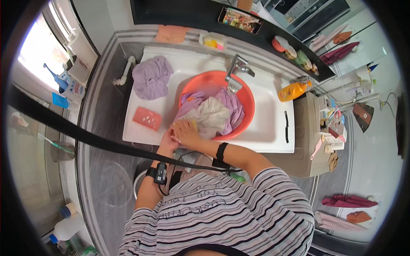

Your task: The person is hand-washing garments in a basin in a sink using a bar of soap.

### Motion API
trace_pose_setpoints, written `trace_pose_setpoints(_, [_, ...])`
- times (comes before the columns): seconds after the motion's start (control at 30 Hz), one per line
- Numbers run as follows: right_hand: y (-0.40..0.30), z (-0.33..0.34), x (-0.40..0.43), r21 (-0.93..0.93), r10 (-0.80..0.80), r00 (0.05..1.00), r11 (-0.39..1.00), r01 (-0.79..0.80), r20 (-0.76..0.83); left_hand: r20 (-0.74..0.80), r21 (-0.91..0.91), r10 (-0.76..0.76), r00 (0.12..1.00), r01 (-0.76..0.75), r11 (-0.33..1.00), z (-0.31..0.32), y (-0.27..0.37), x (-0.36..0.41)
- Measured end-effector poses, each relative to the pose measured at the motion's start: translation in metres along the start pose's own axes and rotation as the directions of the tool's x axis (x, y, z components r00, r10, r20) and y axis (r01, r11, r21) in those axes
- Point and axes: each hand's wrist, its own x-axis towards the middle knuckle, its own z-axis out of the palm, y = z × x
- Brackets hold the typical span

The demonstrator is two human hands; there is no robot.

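Note:
My left hand (168, 140) and my right hand (185, 132) meet at the near left rim of a red plastic basin (249, 112). The right fingers lie bent over the left hand. A small yellow piece (193, 123) shows beside the right fingers; its kind is unclear. What lies between my palms is hidden. Next to my fingers, a wet whitish cloth (209, 115) sits bunched in the basin on top of lilac fabric (235, 110). The chrome tap (235, 72) reaches over the basin's far side.
The basin stands in a white sink (269, 131). A crumpled lilac cloth (152, 78) and a pink soap tray (147, 119) lie on the left ledge. At the right corner is an orange bottle (293, 91). A phone (240, 20) leans on the black shelf. A black strap (96, 137) crosses my view.

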Motion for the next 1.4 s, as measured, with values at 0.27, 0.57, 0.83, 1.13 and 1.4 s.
trace_pose_setpoints(0.27, [0.095, 0.013, -0.005, -0.301, 0.486, 0.874, 0.836, -0.46, 0.013, -0.377, 0.225, 0.145, 0.915, -0.061, 0.972, 0.079, -0.045, 0.022])
trace_pose_setpoints(0.57, [0.057, 0.004, -0.024, -0.088, 0.073, 0.997, 0.993, -0.074, -0.015, -0.47, 0.298, 0.203, 0.859, -0.062, 0.953, 0.07, -0.045, 0.031])
trace_pose_setpoints(0.83, [0.064, 0.009, -0.015, -0.242, 0.453, 0.88, 0.878, -0.412, 0.143, -0.398, 0.297, 0.157, 0.904, -0.035, 0.954, 0.074, -0.042, 0.025])
trace_pose_setpoints(1.13, [0.086, 0.007, -0.008, -0.233, 0.496, 0.867, 0.849, -0.474, 0.044, -0.323, 0.269, 0.109, 0.94, -0.019, 0.963, 0.066, -0.036, 0.019])
trace_pose_setpoints(1.4, [0.046, -0.006, -0.01, -0.094, 0.291, 0.938, 0.956, -0.278, 0.188, -0.288, 0.323, 0.152, 0.945, -0.054, 0.945, 0.071, -0.037, 0.015])
